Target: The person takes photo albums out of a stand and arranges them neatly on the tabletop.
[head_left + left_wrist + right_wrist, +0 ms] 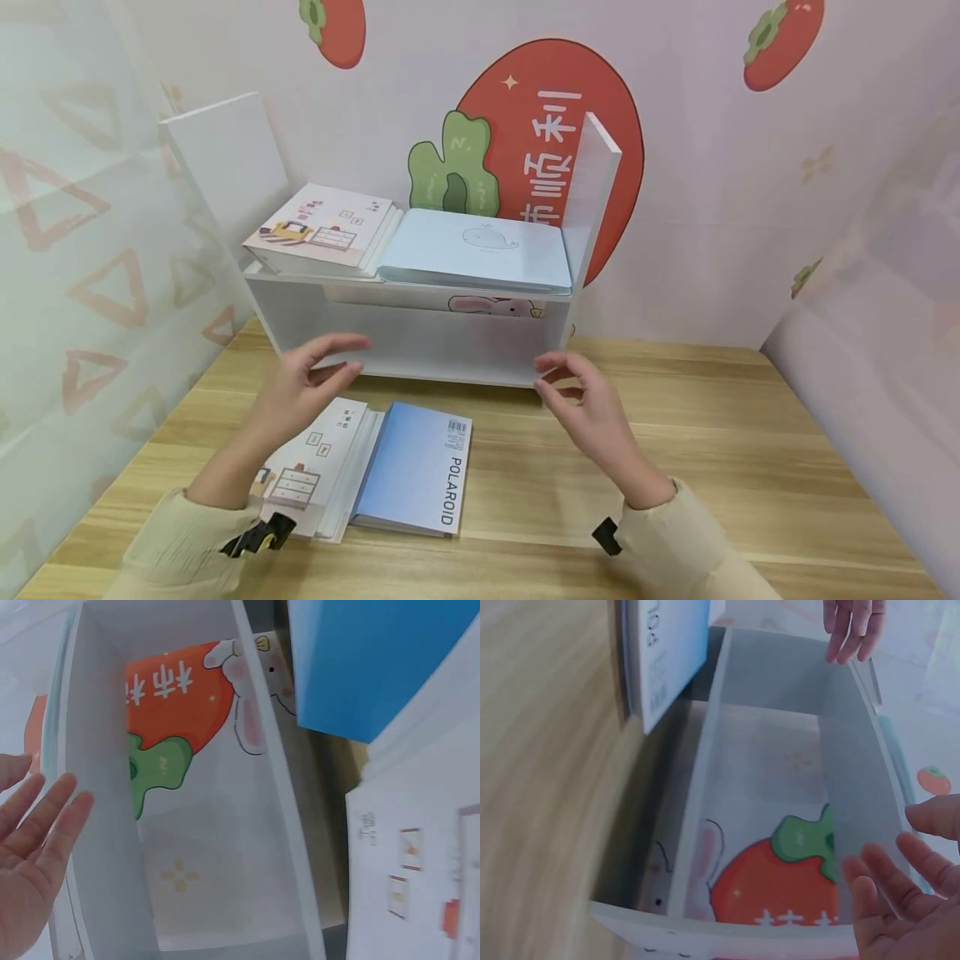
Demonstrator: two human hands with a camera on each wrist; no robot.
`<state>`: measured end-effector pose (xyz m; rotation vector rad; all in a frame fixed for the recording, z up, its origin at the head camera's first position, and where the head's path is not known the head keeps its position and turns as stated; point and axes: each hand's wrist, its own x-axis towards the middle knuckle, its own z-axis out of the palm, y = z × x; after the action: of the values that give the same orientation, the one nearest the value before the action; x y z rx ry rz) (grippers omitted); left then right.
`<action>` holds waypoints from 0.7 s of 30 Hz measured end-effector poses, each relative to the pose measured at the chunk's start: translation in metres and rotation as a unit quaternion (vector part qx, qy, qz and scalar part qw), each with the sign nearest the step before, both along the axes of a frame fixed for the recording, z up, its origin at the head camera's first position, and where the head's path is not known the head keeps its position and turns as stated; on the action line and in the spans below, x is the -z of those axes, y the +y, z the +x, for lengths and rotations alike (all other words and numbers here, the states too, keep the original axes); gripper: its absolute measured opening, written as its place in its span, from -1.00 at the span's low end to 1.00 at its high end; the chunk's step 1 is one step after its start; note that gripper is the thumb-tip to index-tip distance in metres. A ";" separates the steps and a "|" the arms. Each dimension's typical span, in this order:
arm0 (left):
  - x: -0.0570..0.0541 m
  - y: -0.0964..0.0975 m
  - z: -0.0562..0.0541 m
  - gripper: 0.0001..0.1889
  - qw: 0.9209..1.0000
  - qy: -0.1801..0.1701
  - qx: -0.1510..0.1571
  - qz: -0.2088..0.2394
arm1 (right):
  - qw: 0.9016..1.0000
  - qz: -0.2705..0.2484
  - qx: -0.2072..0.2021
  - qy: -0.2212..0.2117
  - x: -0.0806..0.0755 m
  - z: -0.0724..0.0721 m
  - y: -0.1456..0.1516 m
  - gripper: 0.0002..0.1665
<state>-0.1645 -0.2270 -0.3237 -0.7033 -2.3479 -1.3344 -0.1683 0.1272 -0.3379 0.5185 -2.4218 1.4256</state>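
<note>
Left hand [296,396] fingers loosely bent, released. Below them on the desk [712,433]: white books [330,437], then blue POLAROID book [416,467], right of those fingers. White shelf [442,343] beyond both hands' fingers, whale book [480,250] on top. Right hand [596,417] fingers curved, also released.

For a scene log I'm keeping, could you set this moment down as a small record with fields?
Left hand: holds nothing, before the shelf's left part
Right hand: holds nothing, before the shelf's right end
Shelf: white, standing on the table
Upper board: shelf's white book left, whale book right
On table: second white book left, POLAROID book right
</note>
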 end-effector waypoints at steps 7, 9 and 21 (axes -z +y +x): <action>-0.017 0.011 -0.016 -0.61 0.993 0.108 -0.031 0.025 | 0.996 -0.007 0.000 0.089 -0.018 -0.006 0.000 -0.64; -0.020 0.014 -0.020 -0.59 0.991 0.126 -0.042 0.023 | 0.995 -0.021 0.001 0.098 -0.022 -0.008 -0.001 -0.61; -0.030 0.027 -0.040 -0.55 0.981 0.168 -0.089 0.039 | 0.988 -0.036 0.017 0.150 -0.041 -0.023 -0.008 -0.44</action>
<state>-0.2046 -0.1997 -0.2941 -0.6240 -2.0264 -1.1256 -0.1914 0.1191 -0.2969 0.6224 -2.1260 1.3089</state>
